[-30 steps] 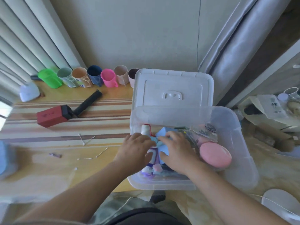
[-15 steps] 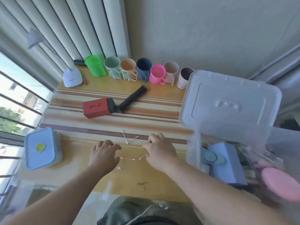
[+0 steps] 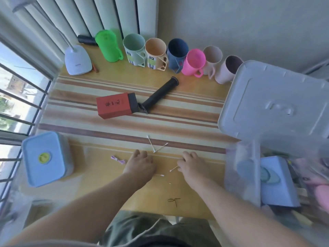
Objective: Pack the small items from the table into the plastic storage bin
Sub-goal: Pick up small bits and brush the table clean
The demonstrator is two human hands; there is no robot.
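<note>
Several white cotton swabs lie on the wooden table. Two crossed cotton swabs [image 3: 157,147] sit just beyond my hands. My left hand [image 3: 140,164] rests palm down with bent fingers, and a swab [image 3: 159,175] pokes out beside its thumb. At the thumb and fingertip of my right hand [image 3: 191,164], another swab [image 3: 173,168] is pinched by one end. The clear plastic storage bin [image 3: 243,172] stands at the right, blurred, holding a light blue box [image 3: 278,182] and a pink item [image 3: 324,195]. Its white lid [image 3: 274,104] leans behind it.
A pink string [image 3: 118,159] lies left of my left hand and a black thread [image 3: 173,201] near the front edge. Further back are a red box [image 3: 114,106], a black tube [image 3: 158,95], a row of mugs [image 3: 160,54] and a lamp base [image 3: 77,60]. A blue lidded container [image 3: 44,158] sits left.
Both hands left the bin and moved left onto the table by the cotton swabs. My view swung left, and the bin now sits at the right edge.
</note>
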